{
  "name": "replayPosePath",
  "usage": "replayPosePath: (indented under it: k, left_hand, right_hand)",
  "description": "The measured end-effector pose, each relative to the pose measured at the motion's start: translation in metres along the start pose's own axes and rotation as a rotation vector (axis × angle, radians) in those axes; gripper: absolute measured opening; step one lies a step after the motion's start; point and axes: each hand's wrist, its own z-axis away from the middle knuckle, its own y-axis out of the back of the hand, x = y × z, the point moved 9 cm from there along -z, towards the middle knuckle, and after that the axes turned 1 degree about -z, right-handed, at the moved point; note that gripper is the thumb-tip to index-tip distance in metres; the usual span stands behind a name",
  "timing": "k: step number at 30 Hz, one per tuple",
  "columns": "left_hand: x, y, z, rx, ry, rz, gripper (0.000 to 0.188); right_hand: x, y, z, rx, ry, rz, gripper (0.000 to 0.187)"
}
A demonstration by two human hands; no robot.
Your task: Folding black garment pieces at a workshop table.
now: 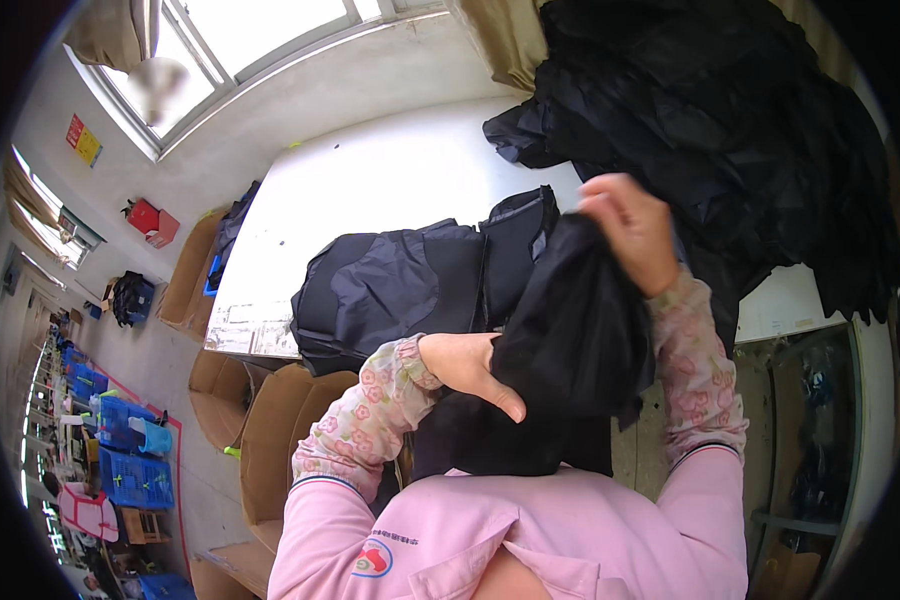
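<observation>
A black cloth garment piece (pixel 580 330) is held up in front of my body, its upper end raised over the near edge of the table. My left hand (pixel 470 372) grips its left side, thumb out in front and fingers hidden behind the cloth. My right hand (pixel 630 228) is at the top of the piece, its curled fingers slightly blurred and closed at the cloth's upper edge. Just beyond lies a flat stack of black garment pieces (pixel 390 285), with a smaller folded black piece (pixel 515 240) next to it. More black cloth (pixel 500 435) lies across my lap.
A large heap of black garments (pixel 710 130) covers the right of the white table (pixel 370 170) and hangs over its edge. Open cardboard boxes (pixel 285 430) stand at the left. Blue crates (pixel 135 475) line the floor farther left. A glass-fronted cabinet (pixel 810 440) is at the right.
</observation>
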Motion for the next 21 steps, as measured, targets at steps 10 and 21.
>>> replayPosePath:
  k: [10, 21]
  left_hand:
    - [0.001, 0.063, 0.029, 0.572, -0.152, 0.341, 0.044]
    - [0.017, 0.1, 0.04, 0.863, -0.369, 0.357, 0.011]
  right_hand:
    - [-0.054, 0.043, 0.018, 0.11, -0.186, -0.214, 0.018]
    - [-0.061, -0.035, 0.045, -0.189, -0.016, 0.016, 0.021]
